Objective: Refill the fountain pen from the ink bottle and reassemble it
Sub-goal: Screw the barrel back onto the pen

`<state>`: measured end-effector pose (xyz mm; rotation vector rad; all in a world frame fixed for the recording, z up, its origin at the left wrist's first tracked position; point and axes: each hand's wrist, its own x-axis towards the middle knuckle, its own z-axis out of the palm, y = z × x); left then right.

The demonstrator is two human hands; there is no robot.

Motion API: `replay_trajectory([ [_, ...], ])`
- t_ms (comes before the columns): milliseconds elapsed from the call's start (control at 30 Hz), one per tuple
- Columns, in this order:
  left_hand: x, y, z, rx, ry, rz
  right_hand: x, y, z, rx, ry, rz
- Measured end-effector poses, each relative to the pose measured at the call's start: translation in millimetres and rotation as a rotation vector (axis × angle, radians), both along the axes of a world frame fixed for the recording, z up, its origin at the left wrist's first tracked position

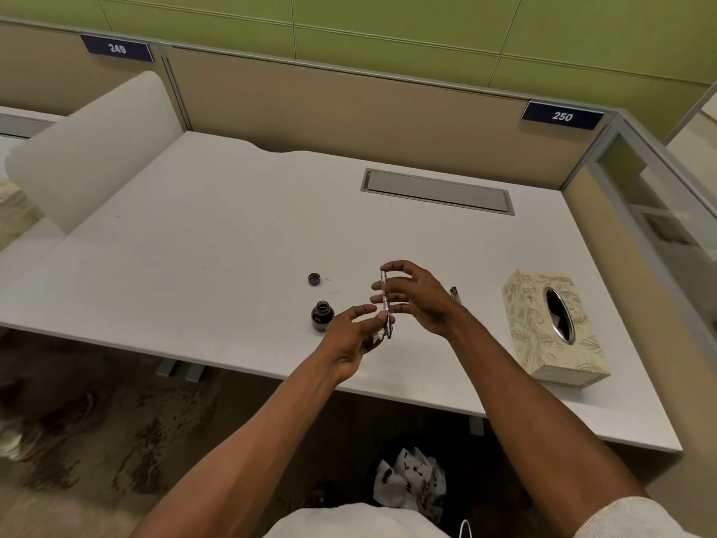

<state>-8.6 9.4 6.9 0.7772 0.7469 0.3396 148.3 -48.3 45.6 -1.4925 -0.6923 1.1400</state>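
Clear pen (385, 300) upright between hands: left hand (355, 335) pinches bottom end, right hand (417, 295) fingers loosely round top; bottle (322, 315) nearer left.

Even, soft overhead light; faint shadows on the counter (217, 234); wide-angle bending toward the frame edges; hands slightly blurred.

White desk (232, 227), beige partition (349, 99), green wall (388, 17), mottled carpet (116, 421).

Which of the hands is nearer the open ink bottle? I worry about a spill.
Left. The left hand is just right of the ink bottle; the right hand is farther right, holding the pen.
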Motion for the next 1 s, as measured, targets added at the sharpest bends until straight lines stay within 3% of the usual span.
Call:
replay_trajectory([
  [1000,-9.6,4.4,0.4,0.084,0.046,0.016,-1.0,-3.4,-3.8,0.007,-0.073,0.042],
])
